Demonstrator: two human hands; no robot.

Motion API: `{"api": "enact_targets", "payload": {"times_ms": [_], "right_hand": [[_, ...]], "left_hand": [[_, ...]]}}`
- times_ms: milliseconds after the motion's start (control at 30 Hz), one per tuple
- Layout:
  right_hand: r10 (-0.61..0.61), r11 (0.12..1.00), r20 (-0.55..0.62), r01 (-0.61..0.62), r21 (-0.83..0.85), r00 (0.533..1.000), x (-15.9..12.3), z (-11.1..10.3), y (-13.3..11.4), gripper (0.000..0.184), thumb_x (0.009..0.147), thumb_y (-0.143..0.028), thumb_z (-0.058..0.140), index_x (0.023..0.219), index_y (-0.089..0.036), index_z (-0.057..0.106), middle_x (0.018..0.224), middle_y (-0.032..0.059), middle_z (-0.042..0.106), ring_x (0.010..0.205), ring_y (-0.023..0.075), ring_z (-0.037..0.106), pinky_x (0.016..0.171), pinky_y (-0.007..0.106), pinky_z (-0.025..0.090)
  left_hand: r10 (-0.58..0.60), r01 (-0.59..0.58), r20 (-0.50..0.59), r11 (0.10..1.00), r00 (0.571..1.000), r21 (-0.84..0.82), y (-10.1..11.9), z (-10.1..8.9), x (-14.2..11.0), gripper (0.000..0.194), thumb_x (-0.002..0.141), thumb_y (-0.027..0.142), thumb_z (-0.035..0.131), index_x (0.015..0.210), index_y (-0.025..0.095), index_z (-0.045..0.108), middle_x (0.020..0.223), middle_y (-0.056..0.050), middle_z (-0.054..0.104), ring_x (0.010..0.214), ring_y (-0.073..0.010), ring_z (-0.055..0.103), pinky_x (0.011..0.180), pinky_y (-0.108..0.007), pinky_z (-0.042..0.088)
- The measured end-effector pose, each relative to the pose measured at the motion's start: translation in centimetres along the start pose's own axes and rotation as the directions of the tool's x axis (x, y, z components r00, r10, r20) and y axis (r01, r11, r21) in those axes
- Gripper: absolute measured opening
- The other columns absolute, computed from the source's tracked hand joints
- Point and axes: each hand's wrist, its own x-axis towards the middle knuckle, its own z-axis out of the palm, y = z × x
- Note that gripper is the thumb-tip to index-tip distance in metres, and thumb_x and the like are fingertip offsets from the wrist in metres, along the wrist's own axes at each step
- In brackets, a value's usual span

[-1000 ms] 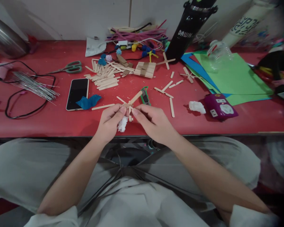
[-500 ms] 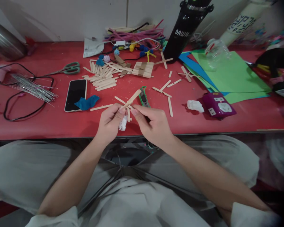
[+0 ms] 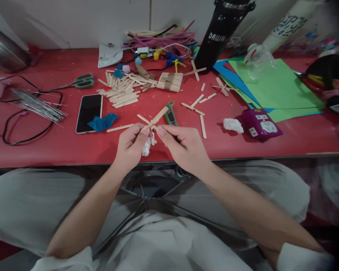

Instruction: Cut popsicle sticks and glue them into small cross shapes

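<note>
Two crossed popsicle sticks are pinched between my hands just above the red table's front part. My left hand closes thumb and fingers on the lower left end of the cross. My right hand pinches its lower right end. Where the sticks meet, the fingertips partly hide the joint. Behind the right fingers lies a green box cutter. Crumpled white tissue and a short stick piece show below and between the hands. Another popsicle stick lies left of my left hand.
A phone with a blue scrap, scissors and thin wires lie left. A stick pile is behind. Black bottle, coloured paper, purple power adapter and loose sticks are right.
The crossed sticks have tilted slightly in my fingers, and both hands keep their pinch. The whole view has shifted a little; the things on the table stay in place.
</note>
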Motion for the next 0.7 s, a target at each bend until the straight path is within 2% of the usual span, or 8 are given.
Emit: {"api": "enact_targets", "payload": {"times_ms": [333,533,700], "right_hand": [[-0.043,0.998,-0.011,0.043,-0.054,0.999,-0.1,0.2,0.1,0.028,0.099,-0.033,0.05,0.088,-0.017,0.07,0.08,0.0037,0.067,0.073,0.0153,0.058,0.069,0.026,0.045],[-0.03,0.996,-0.01,0.029,-0.089,0.999,0.2,-0.1,0.6,0.038,0.1,-0.038,0.048,0.07,-0.017,0.057,0.063,-0.0007,0.055,0.059,0.0111,0.048,0.059,0.025,0.037],[-0.132,0.97,-0.035,0.122,-0.208,0.991,0.4,-0.2,1.3,0.037,0.101,-0.036,0.047,0.069,-0.019,0.052,0.061,-0.0013,0.056,0.054,0.0096,0.045,0.057,0.024,0.034]], "left_hand": [[-0.014,0.012,0.032,0.998,0.999,0.067,0.0,0.1,0.2,0.035,0.09,0.048,0.061,0.071,0.019,0.062,0.058,0.0,0.057,0.053,-0.0101,0.049,0.048,-0.023,0.039],[-0.004,0.002,0.024,0.995,1.0,0.099,0.4,0.1,0.2,0.032,0.089,0.046,0.063,0.074,0.018,0.065,0.057,0.001,0.06,0.047,-0.0083,0.048,0.044,-0.021,0.038],[-0.071,0.07,0.041,0.997,0.997,0.025,0.4,0.1,0.2,0.035,0.089,0.046,0.062,0.069,0.018,0.062,0.05,0.003,0.054,0.039,-0.0071,0.041,0.037,-0.021,0.03]]}}
